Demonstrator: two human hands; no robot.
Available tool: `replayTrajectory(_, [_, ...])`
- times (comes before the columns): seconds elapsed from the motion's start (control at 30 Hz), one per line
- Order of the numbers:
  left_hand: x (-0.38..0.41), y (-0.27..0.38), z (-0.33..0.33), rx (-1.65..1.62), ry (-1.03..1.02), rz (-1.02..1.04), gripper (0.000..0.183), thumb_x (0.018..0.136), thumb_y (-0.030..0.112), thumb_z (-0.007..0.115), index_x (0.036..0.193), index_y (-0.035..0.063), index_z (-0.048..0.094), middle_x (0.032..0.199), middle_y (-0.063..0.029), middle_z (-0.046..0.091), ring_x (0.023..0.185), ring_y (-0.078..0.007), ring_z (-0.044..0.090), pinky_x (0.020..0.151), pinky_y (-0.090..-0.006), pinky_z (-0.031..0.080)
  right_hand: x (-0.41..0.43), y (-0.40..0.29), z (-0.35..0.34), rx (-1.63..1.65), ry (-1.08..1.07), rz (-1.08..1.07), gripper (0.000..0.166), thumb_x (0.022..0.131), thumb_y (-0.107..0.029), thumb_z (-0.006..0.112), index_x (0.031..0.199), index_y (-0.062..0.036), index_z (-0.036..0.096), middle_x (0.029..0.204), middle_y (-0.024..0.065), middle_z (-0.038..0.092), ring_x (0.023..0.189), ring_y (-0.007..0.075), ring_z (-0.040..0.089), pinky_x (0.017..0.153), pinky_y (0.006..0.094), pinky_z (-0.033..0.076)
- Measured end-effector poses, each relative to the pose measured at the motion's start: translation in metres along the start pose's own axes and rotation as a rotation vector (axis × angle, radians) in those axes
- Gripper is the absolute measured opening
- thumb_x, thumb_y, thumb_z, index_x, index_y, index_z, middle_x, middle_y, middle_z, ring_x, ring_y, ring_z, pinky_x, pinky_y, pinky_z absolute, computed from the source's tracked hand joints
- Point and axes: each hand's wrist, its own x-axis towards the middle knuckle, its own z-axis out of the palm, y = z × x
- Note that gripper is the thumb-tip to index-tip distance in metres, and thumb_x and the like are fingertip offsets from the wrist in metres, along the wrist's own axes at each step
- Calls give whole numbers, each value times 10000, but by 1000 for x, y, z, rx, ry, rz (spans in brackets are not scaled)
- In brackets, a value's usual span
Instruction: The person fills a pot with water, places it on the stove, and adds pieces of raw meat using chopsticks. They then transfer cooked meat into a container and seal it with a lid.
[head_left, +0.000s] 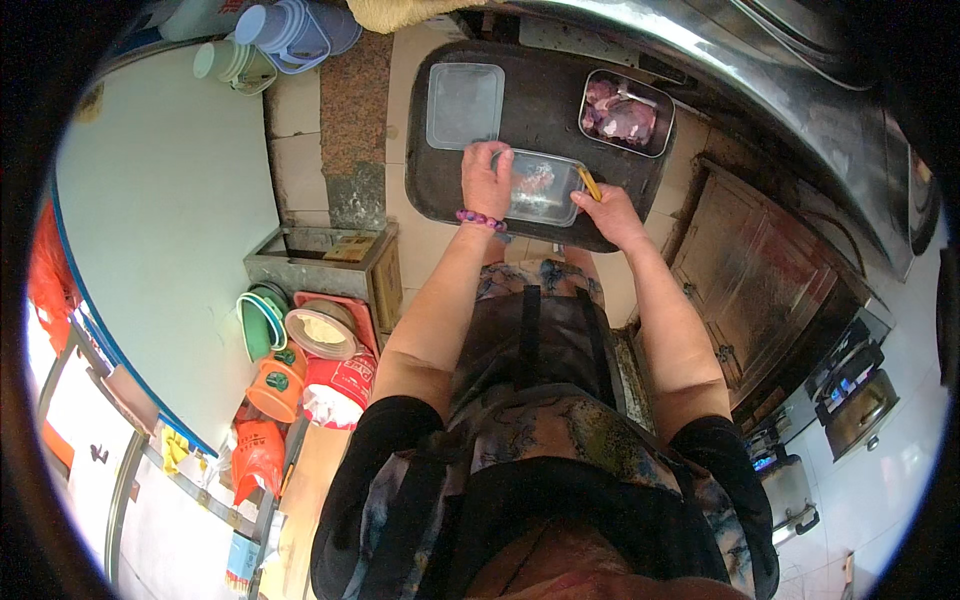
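Observation:
A clear plastic container (544, 206) is on the dark tabletop in front of me, with whitish and pinkish patches showing in it. My left hand (487, 180), a beaded bracelet at its wrist, grips the container's left end by the rim. At the opposite end, my right hand (611, 214) holds a slim yellow tool (589, 182) that pokes out past the thumb. That thumb lies at the container's right edge. What kind of tool it is cannot be told. Beyond my right hand, a rectangular container (666, 142) holds raw meat (626, 118).
A flat, clear plastic lid or container (465, 105) lies at the far left of the black table (536, 82). A metal counter edge (810, 112) curves along the right. Left of me are a stone trough (311, 262), an orange bucket (277, 386) and a pale board-like surface (165, 195).

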Motion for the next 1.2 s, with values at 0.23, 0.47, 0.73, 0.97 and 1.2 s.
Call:
replayTrajectory(0.23, [0,0,1,133,-32,23,190,849,202,505,934,36,543,942,-173,518,911,-332,495,815,-403,397,-6,-5,7,-63,103,-98,386,812,-347,584,807,39,578,690,186,588,637,309,549,636,376,434])
replayTrajectory(0.47, [-11,7,-26,1,83,-56,289,848,227,493,1035,11,533,956,-168,521,909,-308,501,813,-384,403,-22,-10,-1,-119,146,-39,458,774,-436,602,822,18,585,726,186,601,716,332,581,642,376,444])
replayTrajectory(0.73, [-50,86,-89,249,-279,360,369,727,208,622,1034,22,533,1015,-172,517,975,-323,487,846,-399,403,-64,-81,15,-946,71,-252,132,770,-77,503,878,-27,562,884,141,578,773,291,614,646,383,508])
replayTrajectory(0.97, [-61,47,-95,498,-666,87,230,773,170,529,936,8,529,857,-193,568,857,-357,539,763,-434,417,-71,-139,61,-917,-84,-579,208,745,-63,484,932,-16,562,939,130,538,944,280,529,817,402,429])
replayTrajectory(1.2, [-21,-11,-125,548,-216,-74,138,862,159,470,888,24,479,766,-211,563,722,-400,548,611,-480,443,-68,-119,52,-673,157,-807,300,761,-100,484,1034,6,544,1182,172,462,1180,310,382,1030,417,268])
